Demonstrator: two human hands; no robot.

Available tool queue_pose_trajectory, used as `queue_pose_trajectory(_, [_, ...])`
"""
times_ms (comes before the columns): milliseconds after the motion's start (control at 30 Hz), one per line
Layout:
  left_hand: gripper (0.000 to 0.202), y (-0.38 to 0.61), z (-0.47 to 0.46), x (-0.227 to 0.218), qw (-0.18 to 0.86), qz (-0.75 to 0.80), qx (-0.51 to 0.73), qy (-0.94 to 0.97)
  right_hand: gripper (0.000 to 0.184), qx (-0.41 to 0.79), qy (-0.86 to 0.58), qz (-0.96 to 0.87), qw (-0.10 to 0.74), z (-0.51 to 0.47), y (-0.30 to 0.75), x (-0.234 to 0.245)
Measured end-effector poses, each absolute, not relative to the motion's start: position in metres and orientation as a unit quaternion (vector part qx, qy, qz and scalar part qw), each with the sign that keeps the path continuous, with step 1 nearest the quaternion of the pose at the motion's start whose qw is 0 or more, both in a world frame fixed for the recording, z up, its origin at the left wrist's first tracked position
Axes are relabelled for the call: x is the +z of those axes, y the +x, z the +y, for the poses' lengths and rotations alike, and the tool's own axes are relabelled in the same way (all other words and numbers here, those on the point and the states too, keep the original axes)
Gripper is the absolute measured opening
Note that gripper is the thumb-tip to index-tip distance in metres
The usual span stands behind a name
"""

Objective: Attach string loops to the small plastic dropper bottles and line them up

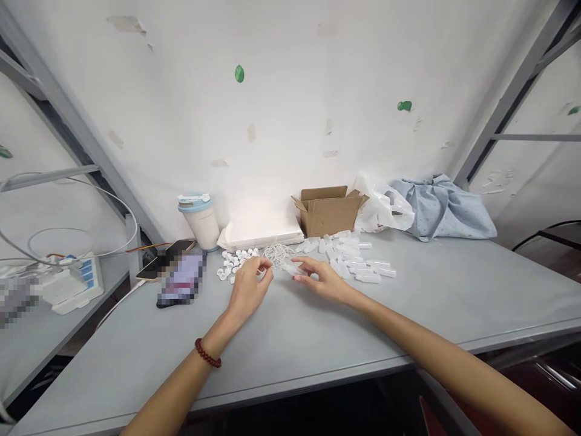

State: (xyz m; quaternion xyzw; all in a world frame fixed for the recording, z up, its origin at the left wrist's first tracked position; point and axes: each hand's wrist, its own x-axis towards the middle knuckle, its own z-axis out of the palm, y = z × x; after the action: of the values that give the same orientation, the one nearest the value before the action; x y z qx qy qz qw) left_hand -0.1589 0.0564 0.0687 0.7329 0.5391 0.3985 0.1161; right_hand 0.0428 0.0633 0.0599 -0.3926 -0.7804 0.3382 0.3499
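My left hand (249, 284), with a dark red bead bracelet on its wrist, hovers over the grey table (290, 339) with fingers pinched on a small white piece, apparently a cap. My right hand (320, 277) holds a small clear plastic vial (293, 269) by its end, pointed toward the left hand. Several small white caps (233, 261) lie just beyond the left hand. Behind them is a tangle of thin white string (278, 251). Several clear vials (358, 261) lie in a heap beyond the right hand.
At the back stand a white cup with a blue lid (200, 221), a flat white tray (263, 235), an open cardboard box (327, 211), a white plastic bag (384, 209) and a blue cloth bundle (447, 209). Two phones (177, 269) lie at left, near cables and a power strip (68, 284).
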Motion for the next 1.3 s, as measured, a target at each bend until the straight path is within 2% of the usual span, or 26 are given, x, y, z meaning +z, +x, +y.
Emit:
queue_pose_trajectory(133, [0.014,-0.1558,0.0540,0.0702,0.137,0.526,0.388,0.744,0.045,0.345,-0.391,-0.775,0.357,0.0642,0.0433,0.0590])
queue_pose_trajectory(567, [0.032,-0.1519,0.0473,0.0720,0.179,0.471,0.354,0.788,0.041,0.384,-0.365,-0.760,0.377,0.0617,0.0433,0.0624])
queue_pose_trajectory(800, [0.026,-0.1508,0.0459,0.0719,0.169,0.475,0.364,0.783,0.036,0.390,-0.367,-0.757,0.375,0.0623,0.0431,0.0612])
queue_pose_trajectory(1067, [0.018,-0.1527,0.0488,0.0685,0.088,0.407,0.408,0.812,0.034,0.376,-0.348,-0.772,0.375,0.0637,0.0422,0.0569])
queue_pose_trajectory(1300, [0.020,-0.1499,0.0476,0.0654,0.136,0.395,0.396,0.818,0.038,0.383,-0.334,-0.774,0.378,0.0643,0.0419,0.0543])
